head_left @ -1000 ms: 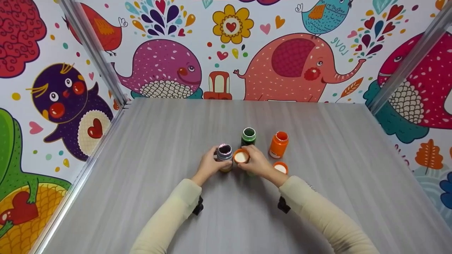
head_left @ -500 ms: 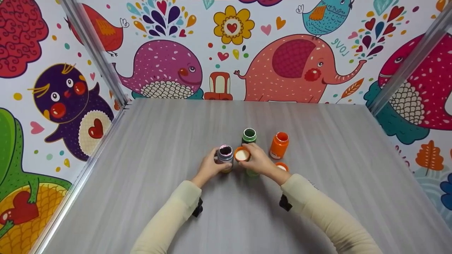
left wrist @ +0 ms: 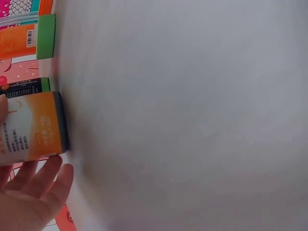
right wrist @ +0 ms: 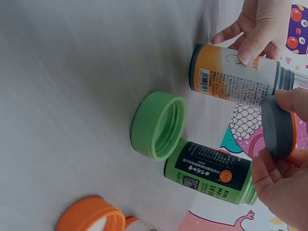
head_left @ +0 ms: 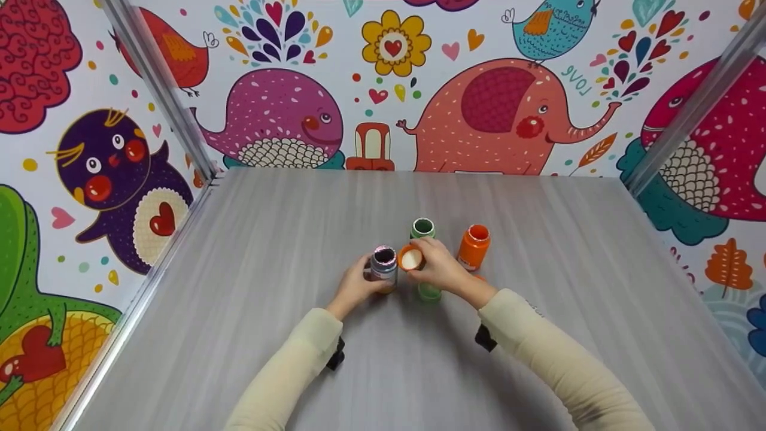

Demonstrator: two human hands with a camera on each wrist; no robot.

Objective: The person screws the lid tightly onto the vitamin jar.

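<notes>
White wall with bright cartoon animals (head_left: 383, 90) at the back, grey wood-look table (head_left: 269, 239) below. Leftmost, the left hand (head_left: 356, 286) has its thumb and fingers round an open, upright cylindrical jar with a grey neck and orange-and-white label (head_left: 386, 276). Just right of that, the right hand (head_left: 441, 270) pinches a round grey lid with an orange edge (head_left: 411, 258), tilted. Next up, 2 more open jars: a green cylindrical one with a black label (right wrist: 211, 171), round green lid (right wrist: 154, 126) beside it, then an orange cylindrical one (head_left: 474, 248) with a round orange lid (right wrist: 89, 216) nearby, mostly hidden in the head view.
</notes>
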